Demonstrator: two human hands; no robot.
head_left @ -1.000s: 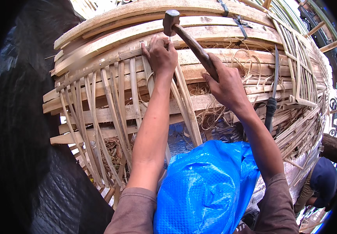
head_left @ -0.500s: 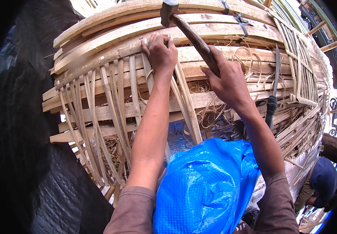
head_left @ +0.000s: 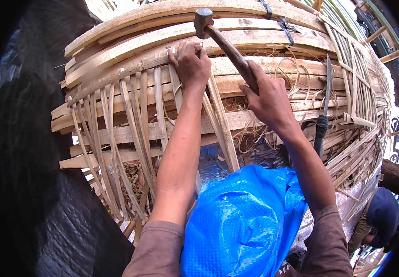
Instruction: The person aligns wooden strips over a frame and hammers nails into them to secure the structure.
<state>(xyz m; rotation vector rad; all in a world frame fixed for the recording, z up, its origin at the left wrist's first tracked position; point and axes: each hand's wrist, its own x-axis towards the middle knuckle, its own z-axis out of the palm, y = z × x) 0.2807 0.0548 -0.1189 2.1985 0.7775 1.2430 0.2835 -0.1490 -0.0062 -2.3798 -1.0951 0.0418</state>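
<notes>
My right hand [head_left: 269,98] is wrapped round the wooden handle of a hammer [head_left: 229,46]. Its dark metal head hangs just above my left hand [head_left: 191,64]. The left fingers are pinched on a thin nail [head_left: 202,45] whose tip end is hidden; only a short bit sticks up. They rest at the right end of a thin wooden batten [head_left: 130,70], which crosses the tops of several split bamboo strips [head_left: 132,104]. Those strips hang over a stack of long wooden planks [head_left: 130,135].
A long knife [head_left: 325,104] with a dark wrapped handle stands among the planks, right of my right arm. Curly shavings [head_left: 252,134] lie nearby. Blue plastic sheeting [head_left: 236,226] bulges between my arms. Black sheeting [head_left: 75,217] covers the left side. Another person [head_left: 383,212] bends at the lower right.
The hammer head has come down slightly and to the right, nearer my left hand. My left hand stays in the same place on the batten.
</notes>
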